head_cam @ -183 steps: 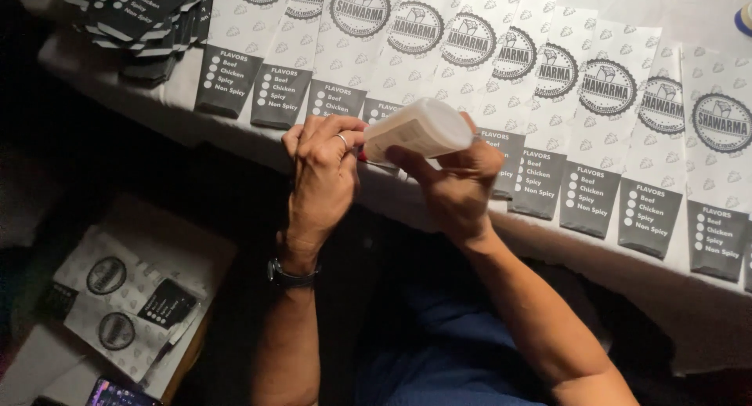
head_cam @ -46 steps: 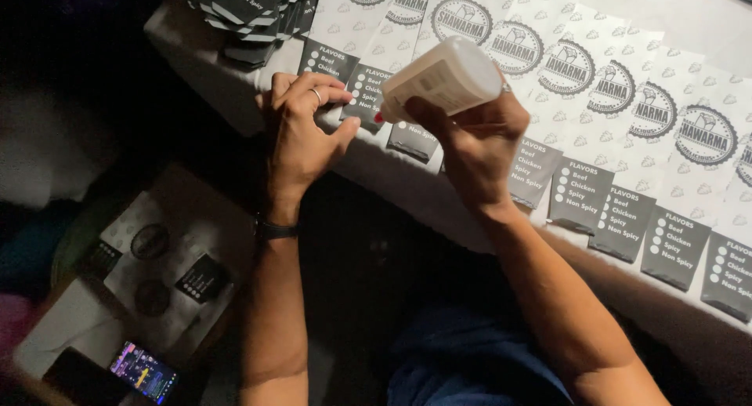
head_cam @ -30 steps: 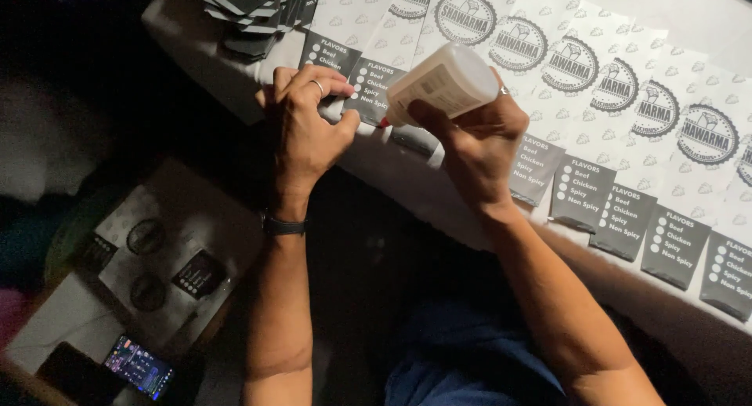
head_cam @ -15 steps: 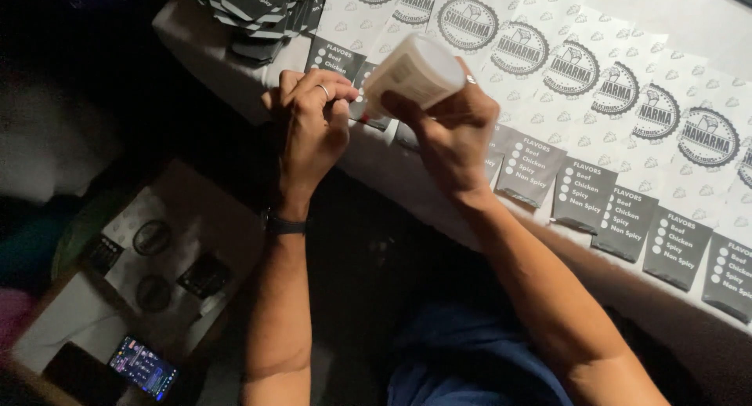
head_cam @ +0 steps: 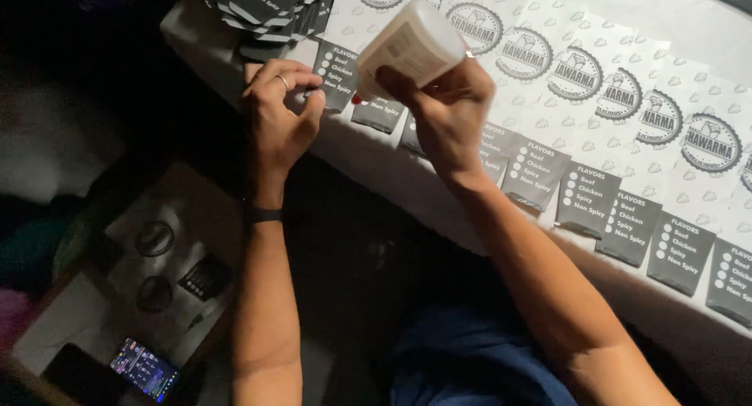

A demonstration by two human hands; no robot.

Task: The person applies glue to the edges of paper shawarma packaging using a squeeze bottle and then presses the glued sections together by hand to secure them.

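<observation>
Glue risks smearing at upper centre, since the right hand (head_cam: 446, 112) is gripping the tilted bottle (head_cam: 411, 47) over the bags (head_cam: 548, 85) while the left hand (head_cam: 278, 120) is pinching a flap (head_cam: 335, 77).

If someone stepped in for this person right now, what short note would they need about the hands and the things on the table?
Right hand: grips a white squeeze bottle, tipped over, red nozzle down at the edge of a grey label.
Left hand: curled, fingers on the table edge beside the neighbouring grey label.
Things: white printed bags lie overlapped in a row along the table, each with a grey label hanging at its lower end. A stack of dark printed sheets sits at the far left.
Done or left: the picture cannot tell which labels are finished.
</observation>
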